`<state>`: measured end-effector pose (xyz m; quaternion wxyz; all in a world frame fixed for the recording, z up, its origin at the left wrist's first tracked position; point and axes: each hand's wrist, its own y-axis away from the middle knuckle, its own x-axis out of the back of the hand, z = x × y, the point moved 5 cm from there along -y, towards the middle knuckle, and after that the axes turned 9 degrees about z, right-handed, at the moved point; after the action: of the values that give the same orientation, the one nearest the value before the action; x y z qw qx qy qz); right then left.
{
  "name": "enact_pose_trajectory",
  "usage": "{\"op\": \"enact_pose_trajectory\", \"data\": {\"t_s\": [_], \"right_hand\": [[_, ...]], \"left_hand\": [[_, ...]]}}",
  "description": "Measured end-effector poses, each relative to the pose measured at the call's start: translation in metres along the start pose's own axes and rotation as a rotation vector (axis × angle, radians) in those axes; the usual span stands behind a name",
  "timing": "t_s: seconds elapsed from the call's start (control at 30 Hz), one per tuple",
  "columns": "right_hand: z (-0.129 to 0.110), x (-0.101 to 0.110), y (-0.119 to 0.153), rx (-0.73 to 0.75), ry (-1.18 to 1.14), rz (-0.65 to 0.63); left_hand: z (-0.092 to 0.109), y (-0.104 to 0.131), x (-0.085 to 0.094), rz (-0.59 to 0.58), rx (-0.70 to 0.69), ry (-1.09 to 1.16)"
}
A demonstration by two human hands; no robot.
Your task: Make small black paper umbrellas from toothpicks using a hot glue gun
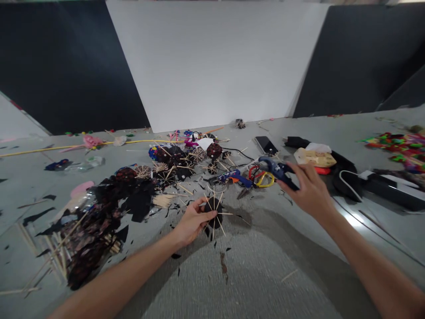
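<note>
My left hand (195, 219) pinches a round black piece (212, 208) with thin pale wooden sticks pointing outward all around it like spokes. My right hand (308, 188) is raised to the right, its fingers wrapped round a dark blue hand tool (275, 168); blur hides its exact kind. Below and left of that tool lies a blue glue gun (235, 178) with an orange trigger. Red-handled and yellow-handled tools (265, 179) rest beside the glue gun. Close to my left hand is a small pile of short pale sticks (163, 200).
Several finished-looking stick wheels (198, 154) and dark balls (214, 151) cluster behind my hands. Black scraps (137, 204) and loose sticks spread leftward. A phone (265, 145), a tissue pack (315, 158) and a black-and-white box (395, 190) lie right. Boards (219, 66) stand behind.
</note>
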<state>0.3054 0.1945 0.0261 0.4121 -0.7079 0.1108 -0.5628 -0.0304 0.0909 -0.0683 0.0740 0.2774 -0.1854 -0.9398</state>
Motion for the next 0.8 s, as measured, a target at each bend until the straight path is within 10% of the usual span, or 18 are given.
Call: {"op": "enact_pose_trajectory", "data": {"t_s": [0.27,0.8], "right_hand": [[-0.087,-0.006,0.037,0.427,-0.275,0.029],[-0.109,-0.007,0.045,0.429,-0.358,0.017]], "left_hand": [[0.000,-0.003,0.002,0.036,0.018,0.066],[0.001,-0.004,0.001,0.009,0.010,0.081]]}}
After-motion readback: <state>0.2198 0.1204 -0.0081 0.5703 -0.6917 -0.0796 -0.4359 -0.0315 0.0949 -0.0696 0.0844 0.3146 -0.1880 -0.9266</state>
